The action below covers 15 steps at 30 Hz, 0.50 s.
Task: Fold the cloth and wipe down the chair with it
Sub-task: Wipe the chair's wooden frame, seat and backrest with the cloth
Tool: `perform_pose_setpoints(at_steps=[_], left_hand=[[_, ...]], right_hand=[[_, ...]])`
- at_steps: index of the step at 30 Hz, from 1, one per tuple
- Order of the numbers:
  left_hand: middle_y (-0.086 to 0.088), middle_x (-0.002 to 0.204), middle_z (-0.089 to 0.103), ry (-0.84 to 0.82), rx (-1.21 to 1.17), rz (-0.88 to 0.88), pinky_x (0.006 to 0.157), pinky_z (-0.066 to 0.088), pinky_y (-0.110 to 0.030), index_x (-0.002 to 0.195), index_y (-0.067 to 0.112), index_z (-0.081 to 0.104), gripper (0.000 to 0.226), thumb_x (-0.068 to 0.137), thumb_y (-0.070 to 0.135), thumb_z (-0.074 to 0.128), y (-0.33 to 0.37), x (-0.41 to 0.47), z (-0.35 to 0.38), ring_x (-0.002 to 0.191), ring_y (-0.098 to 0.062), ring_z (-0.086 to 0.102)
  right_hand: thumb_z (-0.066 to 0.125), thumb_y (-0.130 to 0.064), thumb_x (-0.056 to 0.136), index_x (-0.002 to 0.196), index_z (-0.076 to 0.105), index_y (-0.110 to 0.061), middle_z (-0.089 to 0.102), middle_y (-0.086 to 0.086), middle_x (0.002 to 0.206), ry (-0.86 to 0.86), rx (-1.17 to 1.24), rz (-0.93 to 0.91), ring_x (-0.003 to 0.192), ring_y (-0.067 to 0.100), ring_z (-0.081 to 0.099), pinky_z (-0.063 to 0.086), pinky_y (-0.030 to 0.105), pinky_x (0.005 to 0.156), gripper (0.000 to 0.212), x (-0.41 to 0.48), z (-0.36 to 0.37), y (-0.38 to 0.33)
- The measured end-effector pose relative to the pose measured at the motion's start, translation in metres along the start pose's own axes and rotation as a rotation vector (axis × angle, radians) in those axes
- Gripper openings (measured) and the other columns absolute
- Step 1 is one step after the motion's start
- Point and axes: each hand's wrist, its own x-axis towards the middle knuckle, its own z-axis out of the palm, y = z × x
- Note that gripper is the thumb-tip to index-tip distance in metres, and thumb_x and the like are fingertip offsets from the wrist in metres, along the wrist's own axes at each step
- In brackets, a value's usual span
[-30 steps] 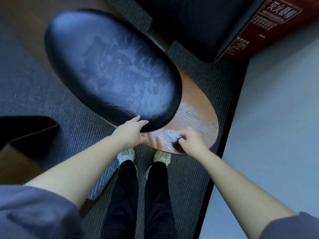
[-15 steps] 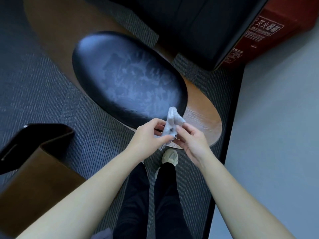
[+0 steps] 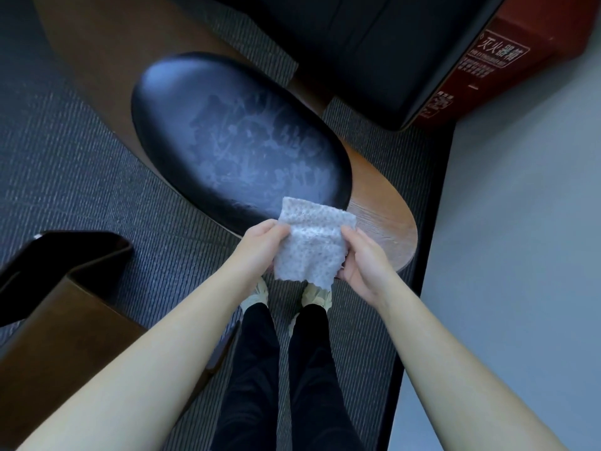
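A small pale grey textured cloth (image 3: 310,244) is spread out between both hands, lifted above the chair's near end. My left hand (image 3: 260,247) pinches its left edge and my right hand (image 3: 361,260) grips its right edge. The chair has a black oval padded seat (image 3: 227,138) with streaky marks on it, set on a longer brown wooden base (image 3: 380,216). The cloth hangs over the near rim of the seat and wood, apart from both.
A brown and black piece of furniture (image 3: 65,304) stands at the left. A black seat (image 3: 374,50) and a red box with white lettering (image 3: 494,60) are behind the chair. Striped grey carpet (image 3: 74,164) lies around; a pale wall (image 3: 527,255) runs along the right. My legs and shoes are below the hands.
A second ago my right hand pressed the bunched cloth on the wooden end while my left rested on the seat edge. Both hands then lifted the cloth and spread it open.
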Motion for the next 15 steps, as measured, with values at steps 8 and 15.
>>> perform_pose_setpoints(at_steps=[8, 15], left_hand=[[-0.005, 0.11, 0.069, 0.228, -0.063, 0.139, 0.084, 0.057, -0.042, 0.109, 0.037, 0.052, 0.026, 0.091, 0.024, 0.066, -0.011, 0.003, -0.001, 0.097, -0.022, 0.069], [0.001, 0.13, 0.059, -0.099, 0.226, 0.307, 0.086, 0.056, -0.026, 0.143, 0.028, 0.046, 0.069, 0.085, 0.001, 0.071, -0.009, 0.0, -0.013, 0.104, -0.011, 0.065]], right_hand=[[0.066, -0.015, 0.09, 0.13, 0.047, -0.019, 0.065, 0.01, 0.12, 0.09, 0.047, -0.086, 0.102, 0.025, 0.068, 0.053, 0.049, 0.091, 0.045, 0.004, -0.003, 0.005], [0.084, -0.029, 0.068, 0.14, 0.036, -0.048, 0.044, -0.004, 0.143, -0.117, -0.209, -0.167, 0.121, 0.019, 0.057, 0.05, 0.043, 0.099, 0.089, 0.004, -0.018, 0.004]])
